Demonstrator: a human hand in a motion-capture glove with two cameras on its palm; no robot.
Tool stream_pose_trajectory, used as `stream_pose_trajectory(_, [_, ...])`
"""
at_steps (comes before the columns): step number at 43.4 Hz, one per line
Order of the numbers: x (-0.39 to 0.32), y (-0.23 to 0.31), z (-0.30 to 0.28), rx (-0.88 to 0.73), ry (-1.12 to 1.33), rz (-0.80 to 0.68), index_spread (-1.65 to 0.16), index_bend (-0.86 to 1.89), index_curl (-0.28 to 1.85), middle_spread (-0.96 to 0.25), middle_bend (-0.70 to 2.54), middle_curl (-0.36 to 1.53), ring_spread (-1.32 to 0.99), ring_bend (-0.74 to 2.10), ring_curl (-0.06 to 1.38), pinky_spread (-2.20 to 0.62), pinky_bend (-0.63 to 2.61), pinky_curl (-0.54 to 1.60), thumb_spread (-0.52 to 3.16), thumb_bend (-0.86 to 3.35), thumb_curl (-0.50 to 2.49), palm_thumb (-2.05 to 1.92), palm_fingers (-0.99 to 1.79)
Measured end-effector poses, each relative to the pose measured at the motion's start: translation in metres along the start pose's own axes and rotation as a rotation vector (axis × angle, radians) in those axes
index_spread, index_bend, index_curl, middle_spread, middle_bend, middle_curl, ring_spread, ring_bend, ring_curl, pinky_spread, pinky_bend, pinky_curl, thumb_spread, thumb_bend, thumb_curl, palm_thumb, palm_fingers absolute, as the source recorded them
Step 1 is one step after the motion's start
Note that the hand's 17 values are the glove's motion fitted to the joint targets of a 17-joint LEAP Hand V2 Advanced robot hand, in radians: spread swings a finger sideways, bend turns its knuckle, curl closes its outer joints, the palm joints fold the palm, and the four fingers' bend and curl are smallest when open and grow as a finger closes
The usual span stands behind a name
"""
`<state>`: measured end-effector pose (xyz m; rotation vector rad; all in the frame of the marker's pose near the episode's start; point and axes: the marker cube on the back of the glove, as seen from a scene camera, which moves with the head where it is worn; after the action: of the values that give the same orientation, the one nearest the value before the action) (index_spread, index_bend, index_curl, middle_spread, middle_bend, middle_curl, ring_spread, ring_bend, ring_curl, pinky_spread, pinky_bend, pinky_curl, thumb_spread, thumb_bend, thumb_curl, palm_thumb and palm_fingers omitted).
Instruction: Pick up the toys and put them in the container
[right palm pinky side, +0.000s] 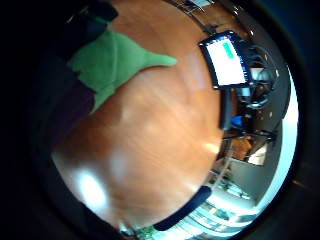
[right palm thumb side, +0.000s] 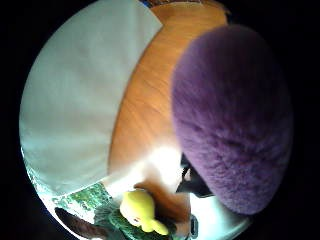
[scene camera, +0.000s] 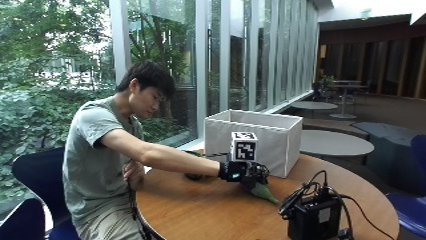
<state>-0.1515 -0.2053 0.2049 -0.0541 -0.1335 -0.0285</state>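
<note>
The gloved right hand (scene camera: 234, 171) hangs just above the round wooden table (scene camera: 213, 212), near its middle, fingers curled around a plush toy (scene camera: 261, 192) with a furry purple body (right palm thumb side: 232, 117) and a green pointed part (right palm pinky side: 116, 60) (the green end slopes down to the tabletop); the bare hand (scene camera: 133, 175) rests at the table's near edge by the person's chest; the white fabric container (scene camera: 253, 140) stands just behind the gloved hand, toward the window-side edge; a yellow and green toy (right palm thumb side: 140, 212) lies on the table beside that container; a black device (scene camera: 313, 216) with cables sits at the front edge.
</note>
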Motion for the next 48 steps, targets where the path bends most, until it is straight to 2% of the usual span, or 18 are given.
stream_pose_trajectory(4, [-0.004,-0.005,-0.009,0.038,-0.033,0.022,-0.3,0.42,0.41,-0.22,0.79,0.6,-0.34,0.74,0.37,-0.15,0.28,0.23,1.08,0.29,0.45,0.64,0.71])
stream_pose_trajectory(7, [-0.008,-0.003,-0.017,0.025,-0.014,0.03,-0.32,0.48,0.44,-0.22,0.84,0.63,-0.36,0.85,0.41,-0.24,0.38,0.25,0.93,0.28,0.5,0.68,1.04])
stream_pose_trajectory(10, [0.002,-0.002,-0.037,0.013,0.002,0.09,-0.34,0.56,0.5,-0.22,0.89,0.66,-0.37,0.92,0.45,-0.28,0.42,0.29,0.81,0.26,0.54,0.69,1.16])
stream_pose_trajectory(14, [0.006,0.005,-0.07,0.0,0.122,0.047,-0.35,0.68,0.59,-0.22,0.97,0.72,-0.37,1.01,0.52,-0.3,0.51,0.34,0.67,0.2,0.57,0.63,1.25])
stream_pose_trajectory(18, [0.014,0.014,-0.13,0.058,0.114,0.0,-0.36,0.74,0.66,-0.21,1.04,0.75,-0.37,1.08,0.56,-0.32,0.62,0.39,0.58,0.15,0.59,0.58,1.23])
stream_pose_trajectory(22, [-0.016,0.036,-0.189,0.102,0.142,-0.194,-0.36,0.79,0.71,-0.21,1.09,0.78,-0.37,1.15,0.59,-0.33,0.71,0.44,0.51,0.12,0.62,0.56,1.2])
stream_pose_trajectory(33, [-0.115,0.064,-0.333,0.262,0.14,-0.147,-0.35,0.86,0.83,-0.19,1.19,0.84,-0.35,1.25,0.64,-0.35,0.82,0.51,0.38,0.08,0.7,0.56,1.11])
stream_pose_trajectory(39, [-0.162,0.062,-0.357,0.293,0.129,-0.194,-0.35,0.87,0.88,-0.18,1.2,0.84,-0.34,1.27,0.65,-0.35,0.86,0.53,0.33,0.05,0.74,0.56,1.1])
stream_pose_trajectory(43, [-0.202,0.061,-0.359,0.308,0.104,-0.261,-0.35,0.87,0.9,-0.17,1.21,0.85,-0.34,1.28,0.65,-0.35,0.88,0.55,0.31,0.04,0.76,0.56,1.09])
stream_pose_trajectory(48, [-0.261,0.052,-0.348,0.286,0.067,-0.258,-0.35,0.86,0.94,-0.17,1.22,0.85,-0.33,1.3,0.66,-0.35,0.89,0.56,0.29,0.02,0.79,0.56,1.07])
